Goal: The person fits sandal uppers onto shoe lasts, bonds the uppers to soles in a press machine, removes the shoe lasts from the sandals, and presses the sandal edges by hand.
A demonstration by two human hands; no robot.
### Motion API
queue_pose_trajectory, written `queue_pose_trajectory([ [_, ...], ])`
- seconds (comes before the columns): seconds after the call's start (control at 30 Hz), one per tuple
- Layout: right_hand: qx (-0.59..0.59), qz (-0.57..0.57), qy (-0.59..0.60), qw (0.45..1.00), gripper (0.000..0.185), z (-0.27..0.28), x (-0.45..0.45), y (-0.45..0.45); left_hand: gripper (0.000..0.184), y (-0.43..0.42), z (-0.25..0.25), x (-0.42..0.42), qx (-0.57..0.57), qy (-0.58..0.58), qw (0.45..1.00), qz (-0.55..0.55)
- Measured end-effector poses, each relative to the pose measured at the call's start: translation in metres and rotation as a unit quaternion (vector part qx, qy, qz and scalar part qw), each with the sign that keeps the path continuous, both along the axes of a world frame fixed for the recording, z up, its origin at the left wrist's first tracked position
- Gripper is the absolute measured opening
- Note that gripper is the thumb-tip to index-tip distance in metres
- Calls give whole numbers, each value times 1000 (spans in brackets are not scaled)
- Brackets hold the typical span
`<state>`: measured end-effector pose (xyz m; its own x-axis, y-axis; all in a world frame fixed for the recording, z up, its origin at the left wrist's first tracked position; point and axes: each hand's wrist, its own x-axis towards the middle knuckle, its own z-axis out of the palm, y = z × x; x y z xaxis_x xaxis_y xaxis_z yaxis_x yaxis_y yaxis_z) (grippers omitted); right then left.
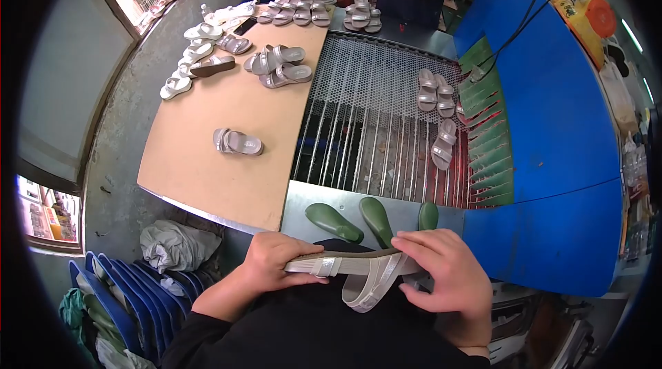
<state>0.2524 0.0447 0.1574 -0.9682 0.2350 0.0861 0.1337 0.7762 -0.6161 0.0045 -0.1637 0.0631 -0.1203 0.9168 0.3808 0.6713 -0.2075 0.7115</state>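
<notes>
A silver-grey sandal [372, 276] is held sideways in front of my body, with its brown sole facing up and its straps hanging below. My left hand [270, 259] pinches one end, fingers over the sole and thumb beneath. Around the other end is my right hand [445, 269], its fingertips on the sole and its thumb lower down, near the straps. Just beyond the sandal, three green shoe lasts [334, 222] lie on the metal ledge [303, 197]. A single sandal [238, 142] sits on the tan tabletop to the left.
More grey sandals [279, 66] and white sandals [187, 59] stand on the tan table [207, 110]. Sandals [443, 143] rest on the metal roller conveyor [372, 148] beside a blue machine [545, 128] with green flaps. Two people work across the table. Blue trays [131, 300] stand at lower left.
</notes>
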Motion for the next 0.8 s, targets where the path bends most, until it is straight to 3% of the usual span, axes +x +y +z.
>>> queue_pose_trajectory([
  [0.33,66,112,38,991,51,-10,-42,-32,40,0,25,8,20,68,997,-16],
  [0.53,285,186,75,937,42,-20,-41,-42,37,-4,23,6,-5,74,996,-45],
  [0.63,282,192,81,936,41,-24,-39,-41,37,-2,22,5,-12,75,996,-56],
  [0.8,133,85,68,985,45,-4,-47,-34,35,7,28,2,-4,91,994,-58],
])
